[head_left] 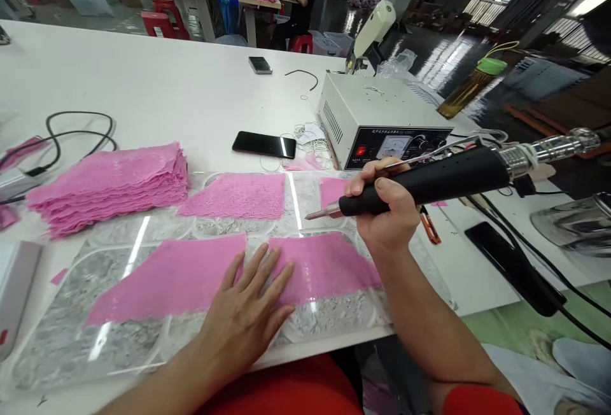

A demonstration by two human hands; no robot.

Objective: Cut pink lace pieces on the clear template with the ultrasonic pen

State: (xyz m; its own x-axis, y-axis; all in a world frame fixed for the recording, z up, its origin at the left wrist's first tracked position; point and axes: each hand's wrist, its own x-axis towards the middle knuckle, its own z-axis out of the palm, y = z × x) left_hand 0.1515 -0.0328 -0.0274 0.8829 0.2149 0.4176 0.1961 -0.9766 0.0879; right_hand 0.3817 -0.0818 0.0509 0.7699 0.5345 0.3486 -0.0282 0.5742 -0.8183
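My left hand lies flat with fingers spread over the inner edges of two pink fabric pieces, the left piece and the right piece. Both rest on a clear plastic sheet. My right hand is wrapped round the black handle of a handheld ultrasonic welder. Its pointed metal tip faces left, above the sheet. Behind these pieces lies another pink piece, and a further one is partly hidden by my right hand.
A thick stack of pink fabric stands at left, near a black cable. Phones lie farther back. A control box stands behind my right hand. An orange cutter and black pedal-like object are at right.
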